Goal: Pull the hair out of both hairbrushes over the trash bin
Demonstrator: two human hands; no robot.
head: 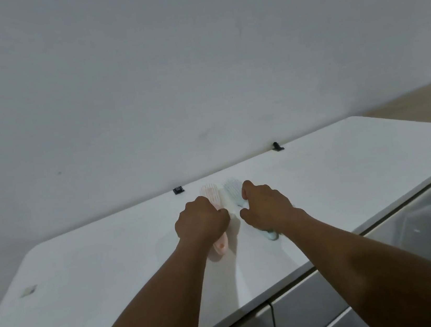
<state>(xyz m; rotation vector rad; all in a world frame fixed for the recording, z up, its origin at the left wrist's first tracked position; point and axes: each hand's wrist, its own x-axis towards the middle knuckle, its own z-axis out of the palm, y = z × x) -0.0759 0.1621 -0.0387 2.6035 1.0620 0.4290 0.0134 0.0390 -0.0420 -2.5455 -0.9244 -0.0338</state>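
Head view: left hand [202,218] curls around the pink brush [211,194], right hand [264,202] around the blue brush [233,189]; best grip both handles firmly before lifting off the worktop [347,173].

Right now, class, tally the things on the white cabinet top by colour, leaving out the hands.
Pink hairbrush: 1
Pale blue hairbrush: 1
Small black clips at the wall edge: 2
Total: 4

Dim, flat, bluish light on my feed; soft shadows under both forearms on the white countertop [347,173]. Slight overall blur, wide-angle bend twd edges, no glare.
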